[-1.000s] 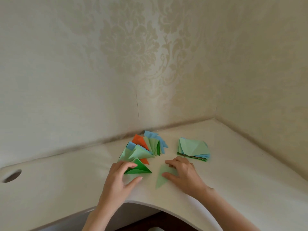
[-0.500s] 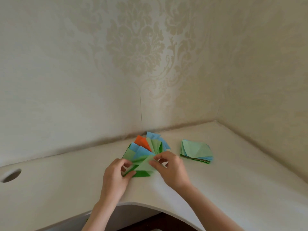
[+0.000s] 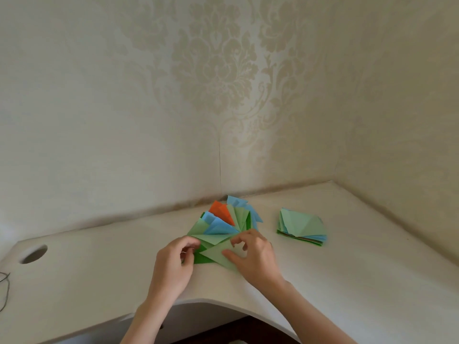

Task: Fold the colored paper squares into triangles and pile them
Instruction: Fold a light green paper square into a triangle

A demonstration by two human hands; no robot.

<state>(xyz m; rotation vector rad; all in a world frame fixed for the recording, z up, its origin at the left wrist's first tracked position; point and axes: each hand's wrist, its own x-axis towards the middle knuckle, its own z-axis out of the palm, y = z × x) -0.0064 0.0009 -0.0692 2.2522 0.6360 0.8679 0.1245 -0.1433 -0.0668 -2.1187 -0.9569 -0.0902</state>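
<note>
Both hands work at the near edge of the counter (image 3: 347,281), just where that edge curves inward; the left hand (image 3: 173,261) has its fingers curled down onto the left end of the folded triangles, thumb and fingertips pinching at the dark green triangle (image 3: 201,258) that lies lowest in the fan; the right hand (image 3: 253,256) lies over a pale green triangle (image 3: 215,254), its thumb pressed flat along the paper's lower edge and its forefinger bent above, so the paper is gripped between them; this pale triangle points left and overlaps the dark green one.

Behind the hands, toward the back edge of the counter, the pile of triangles (image 3: 228,222) spreads like a fan; pale green pieces sit on its left and centre, light blue ones between and at the back, an orange triangle (image 3: 221,212) stands out near the top.

Well apart to the right, nearer the back right corner, a stack of paper squares (image 3: 301,229) rests flat, pale green on top with blue and darker edges showing beneath.

A round cable hole (image 3: 33,254) opens near the left edge; a thin dark cord (image 3: 5,289) trails at the far left; patterned wallpaper (image 3: 216,78) covers both walls.
</note>
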